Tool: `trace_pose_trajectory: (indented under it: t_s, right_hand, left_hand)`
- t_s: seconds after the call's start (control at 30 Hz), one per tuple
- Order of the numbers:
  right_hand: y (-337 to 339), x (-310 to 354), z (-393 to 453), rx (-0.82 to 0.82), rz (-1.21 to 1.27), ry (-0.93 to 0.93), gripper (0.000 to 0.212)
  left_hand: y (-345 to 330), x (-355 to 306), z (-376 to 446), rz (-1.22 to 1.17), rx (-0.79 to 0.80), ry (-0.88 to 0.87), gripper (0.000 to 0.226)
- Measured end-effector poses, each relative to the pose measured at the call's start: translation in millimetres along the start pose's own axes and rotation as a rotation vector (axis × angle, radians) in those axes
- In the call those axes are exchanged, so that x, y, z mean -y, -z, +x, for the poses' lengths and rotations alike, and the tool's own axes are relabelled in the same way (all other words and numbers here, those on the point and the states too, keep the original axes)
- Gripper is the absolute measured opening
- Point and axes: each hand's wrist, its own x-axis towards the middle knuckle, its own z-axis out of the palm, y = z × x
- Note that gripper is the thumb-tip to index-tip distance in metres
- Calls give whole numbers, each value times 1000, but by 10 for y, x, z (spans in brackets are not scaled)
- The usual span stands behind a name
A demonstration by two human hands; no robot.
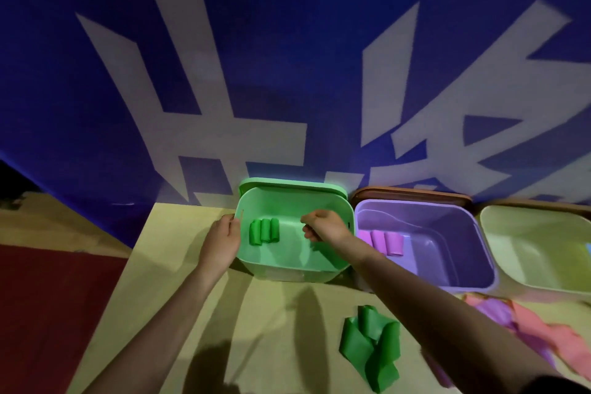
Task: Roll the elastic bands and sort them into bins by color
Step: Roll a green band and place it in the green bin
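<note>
The green bin point(319, 269) stands at the table's far edge with three rolled green bands point(263, 231) lying side by side on its left floor. My left hand point(220, 241) holds the bin's left rim. My right hand point(323, 229) hovers over the middle of the bin, its fingers loosely curled with nothing visible in them. Right of it, the purple bin point(447, 278) contains three rolled purple bands point(385, 242). An unrolled green band point(371, 345) lies crumpled on the table near me, beside my right forearm.
A pale yellow-green bin point(527, 275) stands at the far right. Loose pink bands point(543, 326) and purple bands point(494, 313) are piled on the table at right. A blue banner wall rises just behind the bins. The table's left edge drops to a red floor.
</note>
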Motion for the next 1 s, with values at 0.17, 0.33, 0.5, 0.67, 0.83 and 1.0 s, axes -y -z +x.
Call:
trace_pose_trajectory:
  t_s: [0.17,0.33,0.5,0.67,0.83,1.0]
  right_hand:
    - [344,59,-703,-90,120,147,14]
    - [666,-152,-1390,-128,242,228,17]
    - [1096,-626,-2004,-247,204,302,20]
    - [1334,-1337,-2543,-307,217,224,18]
    - [1403,-2080,-2716,-285,180,68,14]
    - [1674,-2670,-2536,-493,48,-144,12]
  left_hand:
    - [56,-526,-389,289,-135,-246,38]
    - [-178,-1005,-1045,170,29,-435,33]
    - [-659,-1002,-1828,79,359,-505,26]
    - [-1182,-729,-2279,127,604,-407,25]
    - [-1707,-674,-2468,183,636,-335,25]
    - [-2246,-804,-2462,212,645,-285,23]
